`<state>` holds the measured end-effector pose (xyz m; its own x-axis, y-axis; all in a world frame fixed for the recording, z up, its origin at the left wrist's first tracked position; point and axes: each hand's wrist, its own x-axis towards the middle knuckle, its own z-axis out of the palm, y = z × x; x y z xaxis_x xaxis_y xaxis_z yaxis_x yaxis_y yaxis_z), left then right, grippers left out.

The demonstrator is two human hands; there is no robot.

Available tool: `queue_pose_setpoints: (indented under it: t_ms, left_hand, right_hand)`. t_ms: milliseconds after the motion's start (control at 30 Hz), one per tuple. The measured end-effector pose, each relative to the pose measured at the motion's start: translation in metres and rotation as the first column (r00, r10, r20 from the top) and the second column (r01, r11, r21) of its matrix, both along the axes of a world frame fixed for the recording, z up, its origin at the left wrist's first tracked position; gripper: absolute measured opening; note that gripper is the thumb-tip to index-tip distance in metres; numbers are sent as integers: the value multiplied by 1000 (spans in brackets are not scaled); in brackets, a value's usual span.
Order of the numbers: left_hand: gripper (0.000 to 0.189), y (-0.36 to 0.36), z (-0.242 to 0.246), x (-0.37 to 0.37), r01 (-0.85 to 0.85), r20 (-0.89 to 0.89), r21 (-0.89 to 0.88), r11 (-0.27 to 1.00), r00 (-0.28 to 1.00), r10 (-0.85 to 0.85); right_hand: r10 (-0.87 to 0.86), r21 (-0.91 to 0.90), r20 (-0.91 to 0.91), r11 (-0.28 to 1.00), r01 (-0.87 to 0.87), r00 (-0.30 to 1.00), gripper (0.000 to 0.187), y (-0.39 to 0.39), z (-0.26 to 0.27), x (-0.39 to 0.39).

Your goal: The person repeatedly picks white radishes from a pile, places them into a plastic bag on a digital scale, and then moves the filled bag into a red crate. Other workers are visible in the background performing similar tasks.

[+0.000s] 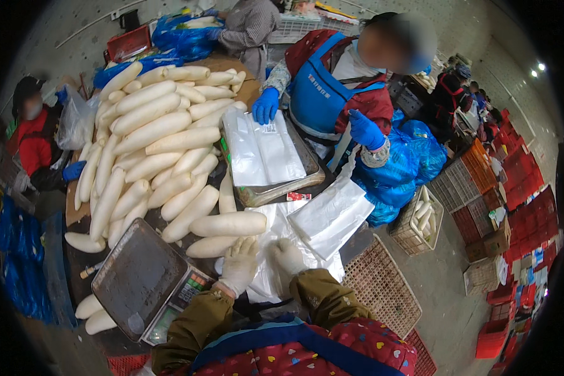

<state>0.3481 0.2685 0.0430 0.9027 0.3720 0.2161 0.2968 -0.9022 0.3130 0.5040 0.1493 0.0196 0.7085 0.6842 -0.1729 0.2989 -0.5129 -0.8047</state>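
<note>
My left hand [239, 267], in a white glove, lies with its fingers stretched forward beside white plastic bags [271, 282], close to the near ends of two white radishes. The upper white radish [228, 224] rests partly over the plastic; the lower white radish [211, 246] is just beyond my left fingers. My gloved right hand [289, 257] is curled against the same plastic, its fingertips hidden. A folded stack of plastic bags [331, 211] lies past it. Left of me stands a scale with a dark metal pan [141, 277] and a price display [195, 287].
A large heap of white radishes [155, 136] covers the table's left. Across from me, a co-worker in a blue apron [312, 94] rests one blue-gloved hand [265, 105] on bags [263, 150] lying on another scale pan [282, 188]. A plastic crate [380, 286] is at my right.
</note>
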Motion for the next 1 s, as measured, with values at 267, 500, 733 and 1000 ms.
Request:
queue_pose_setpoints:
  t_ms: [267,500,733,1000]
  left_hand:
    - [62,-19,-13,8,9,44,-67,998,999,-6]
    - [66,8,-6,-3,63,-134,96,993,990,-50]
    - [53,17,-36,-5,98,-184,156,983,981,-68]
    - [46,41,-4,-13,-73,-1,-577,813,996,88]
  right_hand:
    - [189,-70,556,981,-181,810,25,-2,13,-17]
    - [15,-15,84,1000,-14,996,17,19,-13,-2]
    - [-14,357,-661,873,332,750,18,23,45,-12]
    - [742,926,-348,366,90,572,40,7,199,-21]
